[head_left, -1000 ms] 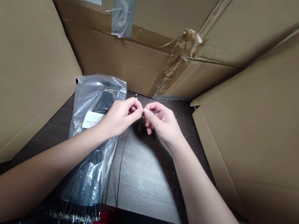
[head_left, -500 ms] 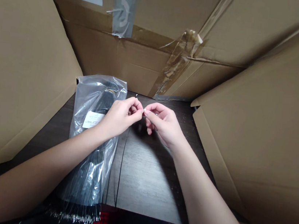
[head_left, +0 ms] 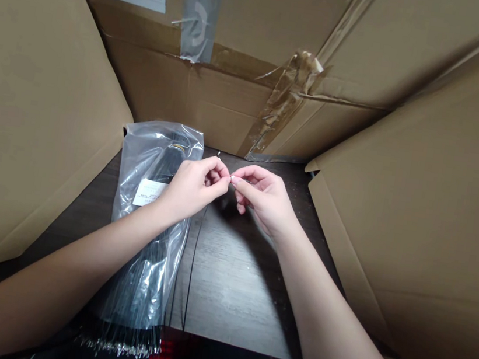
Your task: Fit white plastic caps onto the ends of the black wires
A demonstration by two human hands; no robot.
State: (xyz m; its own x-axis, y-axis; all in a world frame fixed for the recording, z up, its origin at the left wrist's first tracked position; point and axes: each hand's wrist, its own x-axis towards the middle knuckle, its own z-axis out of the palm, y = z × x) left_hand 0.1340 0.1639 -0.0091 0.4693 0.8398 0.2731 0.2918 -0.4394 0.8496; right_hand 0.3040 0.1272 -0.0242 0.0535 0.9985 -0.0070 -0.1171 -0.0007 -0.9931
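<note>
Near the middle, my left hand is closed in a pinch on a thin black cable, which runs down the table toward its front edge. A small light tip pokes up just beyond my left fingers. My right hand also pinches, its thumb and forefinger meeting my left fingertips. Between the two pinches shows a tiny light-coloured piece, too small to name surely. Beneath my left forearm lies a clear plastic bag of dark cables, with many metallic ends sticking out at its near end.
Cardboard walls enclose the dark wooden table: a left panel, a right panel and a taped back box. A white label sits on the bag. Something red shows below the table's front edge.
Both hands stay almost in place, still pinching together. A little more of the light piece shows at my right fingertips. The view has shifted very slightly.
</note>
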